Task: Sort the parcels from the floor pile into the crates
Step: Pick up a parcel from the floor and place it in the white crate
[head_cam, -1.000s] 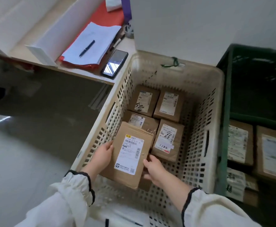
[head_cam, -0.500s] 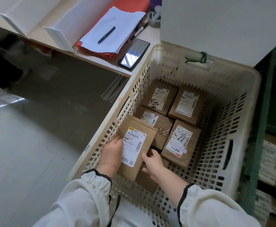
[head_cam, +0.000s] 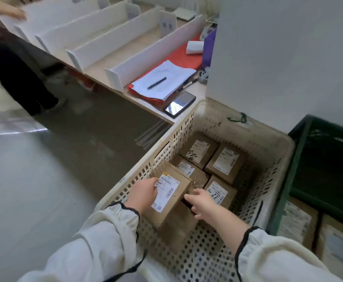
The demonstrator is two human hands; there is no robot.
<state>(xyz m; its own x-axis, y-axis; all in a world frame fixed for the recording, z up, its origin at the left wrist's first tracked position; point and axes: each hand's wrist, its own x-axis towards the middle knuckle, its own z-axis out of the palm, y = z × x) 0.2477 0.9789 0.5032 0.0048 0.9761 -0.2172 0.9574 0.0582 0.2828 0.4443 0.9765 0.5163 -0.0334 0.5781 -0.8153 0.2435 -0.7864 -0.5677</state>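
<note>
A brown cardboard parcel (head_cam: 173, 195) with a white barcode label lies low inside the cream perforated crate (head_cam: 272, 139), against its left wall. My left hand (head_cam: 144, 193) rests on the parcel's left side, fingers on the label. My right hand (head_cam: 202, 202) hovers just right of the parcel, fingers spread and off it. Several other labelled brown parcels (head_cam: 224, 162) lie flat on the crate floor beyond. A dark green crate (head_cam: 300, 159) stands to the right, with more parcels (head_cam: 294, 222) below it.
A long bench (head_cam: 109, 64) with white dividers runs along the back left, carrying papers with a pen (head_cam: 157, 82) and a phone (head_cam: 179, 103) near its edge. A person (head_cam: 14, 64) in dark clothes stands at the far left. Grey floor (head_cam: 34, 190) lies left of the crate.
The parcel has gone lower into the crate against the left wall. My right hand has come off it and opened. The camera view has tilted up, showing more of the bench.
</note>
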